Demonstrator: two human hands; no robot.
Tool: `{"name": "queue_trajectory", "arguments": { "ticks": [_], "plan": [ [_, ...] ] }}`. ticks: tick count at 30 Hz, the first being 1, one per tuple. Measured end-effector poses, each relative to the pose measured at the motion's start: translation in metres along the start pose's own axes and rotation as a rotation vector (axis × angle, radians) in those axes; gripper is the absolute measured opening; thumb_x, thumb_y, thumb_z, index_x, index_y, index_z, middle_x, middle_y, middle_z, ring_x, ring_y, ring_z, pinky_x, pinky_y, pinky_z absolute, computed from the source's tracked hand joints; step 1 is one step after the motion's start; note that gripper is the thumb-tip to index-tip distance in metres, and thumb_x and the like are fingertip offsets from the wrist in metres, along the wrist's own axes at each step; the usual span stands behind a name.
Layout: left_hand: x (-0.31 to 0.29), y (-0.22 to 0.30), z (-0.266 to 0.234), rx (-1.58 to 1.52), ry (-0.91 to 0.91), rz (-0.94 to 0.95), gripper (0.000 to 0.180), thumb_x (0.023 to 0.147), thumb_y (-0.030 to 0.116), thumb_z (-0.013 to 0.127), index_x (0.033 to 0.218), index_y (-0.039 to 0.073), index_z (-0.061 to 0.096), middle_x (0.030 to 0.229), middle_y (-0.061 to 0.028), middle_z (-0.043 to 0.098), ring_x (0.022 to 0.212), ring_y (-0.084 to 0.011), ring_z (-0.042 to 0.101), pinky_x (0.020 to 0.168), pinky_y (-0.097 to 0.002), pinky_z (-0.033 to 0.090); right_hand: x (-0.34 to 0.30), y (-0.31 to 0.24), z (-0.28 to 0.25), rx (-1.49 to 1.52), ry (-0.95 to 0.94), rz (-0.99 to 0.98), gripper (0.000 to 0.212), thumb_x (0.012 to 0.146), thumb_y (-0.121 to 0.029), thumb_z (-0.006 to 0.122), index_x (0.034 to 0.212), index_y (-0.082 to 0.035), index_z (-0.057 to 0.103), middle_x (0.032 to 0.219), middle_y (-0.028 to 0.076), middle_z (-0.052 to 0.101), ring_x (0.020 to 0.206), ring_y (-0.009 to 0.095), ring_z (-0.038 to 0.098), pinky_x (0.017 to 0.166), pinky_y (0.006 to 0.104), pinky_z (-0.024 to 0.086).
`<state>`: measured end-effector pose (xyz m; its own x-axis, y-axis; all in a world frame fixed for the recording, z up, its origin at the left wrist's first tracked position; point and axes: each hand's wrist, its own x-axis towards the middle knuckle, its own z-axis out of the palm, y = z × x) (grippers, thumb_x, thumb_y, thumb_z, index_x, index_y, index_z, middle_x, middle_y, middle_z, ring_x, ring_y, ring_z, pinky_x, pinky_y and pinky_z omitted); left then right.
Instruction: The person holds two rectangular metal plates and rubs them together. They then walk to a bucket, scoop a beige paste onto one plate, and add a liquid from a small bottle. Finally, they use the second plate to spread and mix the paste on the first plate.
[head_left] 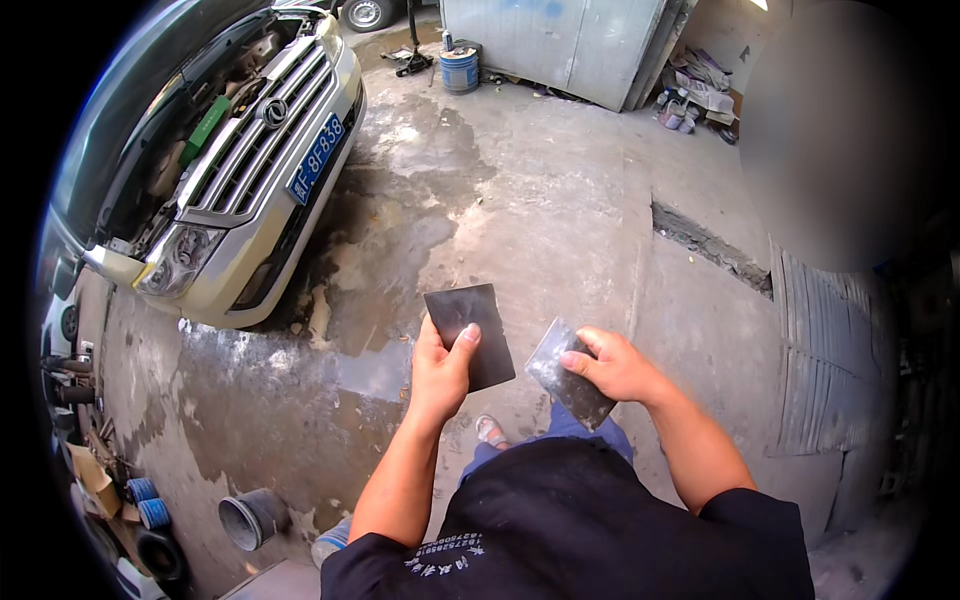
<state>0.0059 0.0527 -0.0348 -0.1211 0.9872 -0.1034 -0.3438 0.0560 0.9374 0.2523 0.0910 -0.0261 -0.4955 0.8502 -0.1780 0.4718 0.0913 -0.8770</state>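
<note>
Out in front of my body, my left hand grips a dark, flat, rectangular sheet, with the thumb lying on its face. The sheet looks matt and nearly black, with a faint pale smear near its upper part. A little to the right, my right hand is closed on a grey rectangular pad, thumb on top. Whitish marks cover the upper part of that pad, and it tilts down to the right. The two pieces are held apart. My fingers behind both of them are partly hidden.
At the left stands a light-coloured van with its bonnet raised. A dark bucket sits at lower left, near a tyre. A blue drum stands farther off. To the right, the concrete floor has a broken trench beside corrugated metal.
</note>
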Motion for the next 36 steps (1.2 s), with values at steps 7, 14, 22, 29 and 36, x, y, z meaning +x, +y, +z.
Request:
{"name": "queue_trajectory", "arguments": {
  "ticks": [7, 14, 22, 29, 36],
  "plan": [
    [-0.005, -0.013, -0.004, 0.228, -0.091, 0.031, 0.03, 0.097, 0.013, 0.052, 0.125, 0.001, 0.05, 0.105, -0.0038, 0.062, 0.095, -0.012, 0.056, 0.087, -0.0276, 0.045, 0.066, -0.022, -0.035, 0.242, 0.443, 0.002, 0.036, 0.091, -0.034, 0.062, 0.083, 0.0, 0.054, 0.073, 0.008, 0.06, 0.066, 0.012, 0.051, 0.061, 0.0349, 0.045],
    [0.005, -0.018, -0.028, 0.062, 0.22, -0.303, 0.055, 0.102, 0.047, 0.036, 0.079, 0.002, 0.059, 0.076, 0.0019, 0.057, 0.067, -0.0067, 0.048, 0.059, -0.0247, 0.04, 0.031, -0.01, -0.022, -0.111, 0.219, 0.017, 0.041, 0.088, -0.038, 0.064, 0.086, 0.001, 0.054, 0.073, 0.017, 0.061, 0.068, 0.02, 0.058, 0.064, 0.036, 0.047],
    [0.008, -0.011, 0.0, 0.387, -0.145, -0.021, 0.023, 0.094, 0.023, 0.062, 0.101, 0.001, 0.061, 0.078, -0.0025, 0.062, 0.073, -0.0075, 0.054, 0.064, -0.0248, 0.045, 0.025, -0.024, 0.007, -0.228, -0.087, -0.065, 0.031, 0.087, -0.03, 0.064, 0.091, -0.001, 0.056, 0.079, 0.025, 0.063, 0.075, 0.042, 0.062, 0.065, 0.0435, 0.048],
    [0.006, -0.015, -0.003, 0.492, -0.255, -0.226, 0.021, 0.092, 0.023, 0.065, 0.09, 0.002, 0.064, 0.077, 0.002, 0.061, 0.071, -0.0055, 0.05, 0.064, -0.0233, 0.043, 0.025, -0.02, 0.003, -0.222, -0.027, -0.095, 0.03, 0.087, -0.03, 0.064, 0.091, -0.001, 0.056, 0.075, 0.023, 0.062, 0.072, 0.04, 0.061, 0.063, 0.0424, 0.048],
    [-0.006, -0.038, -0.03, 0.597, -0.201, -0.302, 0.023, 0.092, 0.023, 0.064, 0.086, 0.0, 0.061, 0.075, 0.0003, 0.059, 0.07, -0.0093, 0.053, 0.065, -0.026, 0.045, 0.028, -0.011, 0.0, -0.095, 0.155, -0.006, 0.033, 0.091, -0.031, 0.062, 0.092, 0.001, 0.055, 0.073, 0.017, 0.061, 0.065, 0.024, 0.06, 0.061, 0.0364, 0.046]
  ]
}}
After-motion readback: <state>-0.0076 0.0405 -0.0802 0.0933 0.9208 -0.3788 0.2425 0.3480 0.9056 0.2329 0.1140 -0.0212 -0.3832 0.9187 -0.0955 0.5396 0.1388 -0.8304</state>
